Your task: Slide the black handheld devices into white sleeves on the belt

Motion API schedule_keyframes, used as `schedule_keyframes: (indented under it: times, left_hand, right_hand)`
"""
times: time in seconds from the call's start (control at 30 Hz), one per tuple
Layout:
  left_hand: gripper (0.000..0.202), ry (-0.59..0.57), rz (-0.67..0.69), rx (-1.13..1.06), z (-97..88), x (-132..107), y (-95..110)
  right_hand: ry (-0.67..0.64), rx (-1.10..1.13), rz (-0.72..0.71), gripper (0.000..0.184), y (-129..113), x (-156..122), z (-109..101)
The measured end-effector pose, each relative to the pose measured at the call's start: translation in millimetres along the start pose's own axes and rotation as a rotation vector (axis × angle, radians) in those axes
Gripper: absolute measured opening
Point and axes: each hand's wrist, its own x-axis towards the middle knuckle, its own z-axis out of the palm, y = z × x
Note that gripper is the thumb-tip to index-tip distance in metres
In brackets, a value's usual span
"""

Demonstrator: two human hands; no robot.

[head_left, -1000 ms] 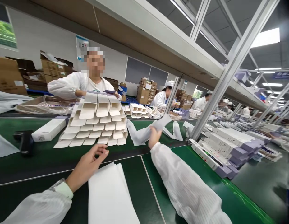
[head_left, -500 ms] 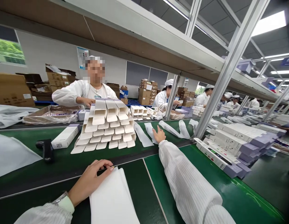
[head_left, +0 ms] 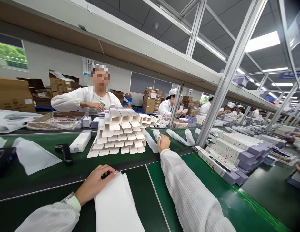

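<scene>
My left hand (head_left: 98, 183) is at the near edge, thumb and bent fingers closed at the top corner of a stack of thin white sheets (head_left: 118, 206). My right hand (head_left: 164, 142) reaches forward over the green conveyor belt (head_left: 130, 160), its fingers drawn together on a limp, translucent white strip (head_left: 156, 135). The fingertips partly cover that strip. Just left of it lies another translucent strip (head_left: 151, 141). Beyond my left hand, a pile of open white box sleeves (head_left: 121, 135) rests on the belt.
Left of the pile are a white carton (head_left: 80, 141), a black handheld device (head_left: 65, 152) and a white sheet (head_left: 35, 156). A metal post (head_left: 222, 77) rises beside stacked white-and-purple boxes (head_left: 234, 149) at right. A shelf (head_left: 145, 48) crosses overhead. A co-worker (head_left: 100, 93) faces me across the belt.
My right hand's spread fingers have closed in on the strip. The sleeve pile, carton and black device have shifted right, and another black device appears at far left. My left hand stays at the stack.
</scene>
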Motion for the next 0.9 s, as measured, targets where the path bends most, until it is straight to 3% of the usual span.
schedule_keyframes:
  times: [0.3, 0.53, 0.9]
  left_hand:
    - [0.032, 0.015, 0.003, 0.001, -10.2, -9.6, 10.6]
    - [0.014, 0.056, 0.090, 0.051, 1.7, -10.2, -4.7]
    - [0.022, 0.041, 0.007, 0.006, 0.2, -12.6, -10.2]
  right_hand:
    - [0.011, -0.044, -0.033, 0.028, 4.9, -2.7, -3.0]
    - [0.057, 0.026, -0.056, 0.029, 5.5, -4.2, -0.8]
    - [0.135, 0.082, -0.098, 0.028, 6.7, -8.0, 3.4]
